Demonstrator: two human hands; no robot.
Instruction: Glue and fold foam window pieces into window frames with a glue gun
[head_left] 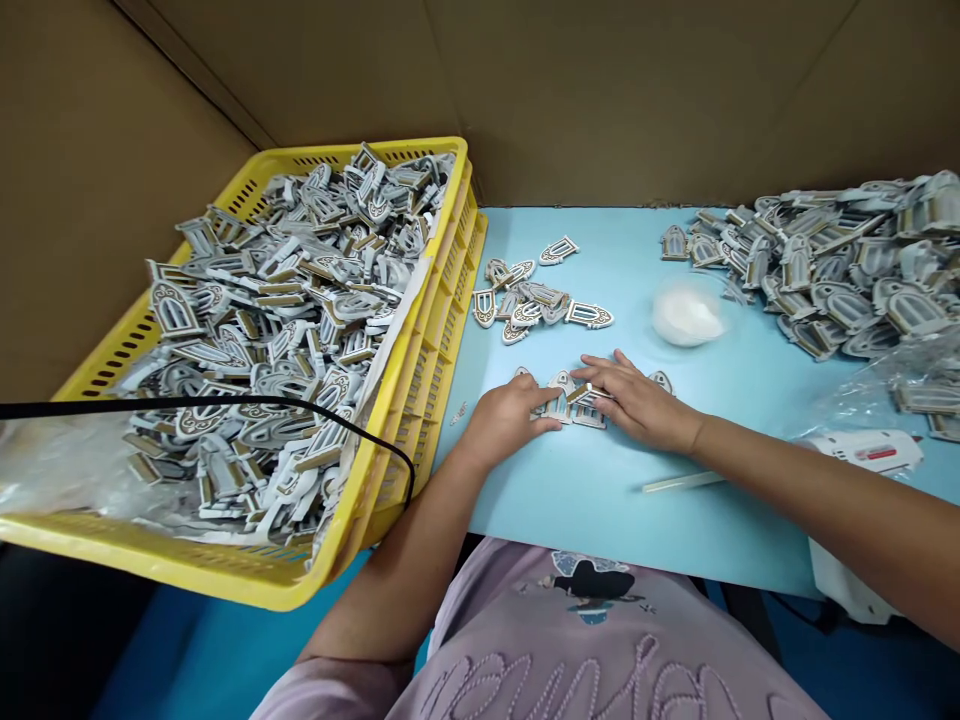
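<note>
In the head view, a short row of small white-and-gold arched window pieces (559, 408) lies on the table in front of me. My left hand (504, 418) is at the row's left end, its thumb and index finger closed around the edge of one piece. From the right, my right hand (641, 402) reaches over the row and grips a tilted window piece (583, 394) with thumb and fingers, just above the others. Another piece (661, 381) shows partly behind my right hand. The fingers hide parts of the row.
At left stands a yellow crate (405, 400) heaped with similar pieces, a black cable (300, 402) crossing it. A loose group (525, 300) lies behind my hands. A white round bundle (686, 312), a large pile (832, 260), a white glue gun (862, 450) and a glue stick (682, 482) are rightward.
</note>
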